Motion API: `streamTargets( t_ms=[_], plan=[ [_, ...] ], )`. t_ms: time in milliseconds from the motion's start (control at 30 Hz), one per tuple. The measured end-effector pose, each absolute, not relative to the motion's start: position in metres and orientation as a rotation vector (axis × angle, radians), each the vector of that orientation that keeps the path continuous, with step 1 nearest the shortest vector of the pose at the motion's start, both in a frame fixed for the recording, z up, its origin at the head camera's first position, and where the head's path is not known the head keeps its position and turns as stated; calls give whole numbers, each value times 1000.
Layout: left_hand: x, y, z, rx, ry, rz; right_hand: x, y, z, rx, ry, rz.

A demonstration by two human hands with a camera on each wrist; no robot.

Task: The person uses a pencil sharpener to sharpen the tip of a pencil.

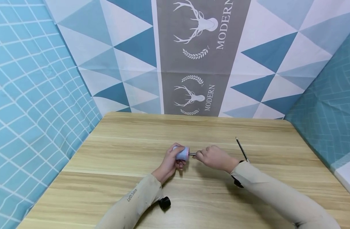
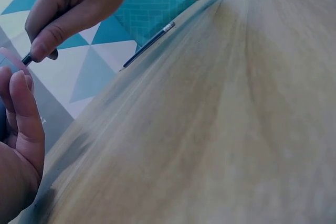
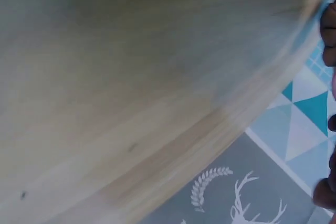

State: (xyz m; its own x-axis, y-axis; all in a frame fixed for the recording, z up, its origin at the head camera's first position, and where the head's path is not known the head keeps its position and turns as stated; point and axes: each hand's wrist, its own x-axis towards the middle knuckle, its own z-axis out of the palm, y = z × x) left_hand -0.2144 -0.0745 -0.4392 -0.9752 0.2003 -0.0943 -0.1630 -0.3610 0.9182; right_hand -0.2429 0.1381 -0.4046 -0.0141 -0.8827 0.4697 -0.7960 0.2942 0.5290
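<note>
In the head view my left hand [image 1: 168, 163] grips a light blue cylindrical pencil sharpener [image 1: 182, 154] with a pink rim, thumb on top and fingers below. It lies on its side, pink end toward the right. My right hand [image 1: 214, 157] pinches a thin dark pencil [image 1: 192, 154], whose far end goes into the sharpener's pink end; the tip inside is hidden. The left wrist view has the right hand [image 2: 79, 11] above the left hand's fingers [image 2: 26, 111], with just a bit of the sharpener's rim at the edge. Only slivers of fingers [image 3: 328, 35] appear in the right wrist view.
A second dark pencil [image 1: 242, 150] lies on the wooden table [image 1: 129, 159], right of the right hand and partly near its sleeve. Patterned cloth [image 1: 129, 57] hangs behind the table. A white surface [image 1: 348, 173] borders the right edge.
</note>
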Motion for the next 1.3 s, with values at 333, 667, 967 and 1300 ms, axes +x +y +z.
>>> streamTargets(
  t_ms=[333,667,967,1300],
  plan=[
    [-215,-75,-438,47,1609,2422,-249,133,-382,1599,-2767,1004],
    [-215,-77,-439,127,1643,2388,-250,143,-388,864,-3071,2715],
    [-215,-76,-440,145,1659,2365,-249,143,-380,1053,-3219,1971],
    [-215,-75,-438,69,1629,2439,-227,146,-377,1413,-2266,161]
  ],
)
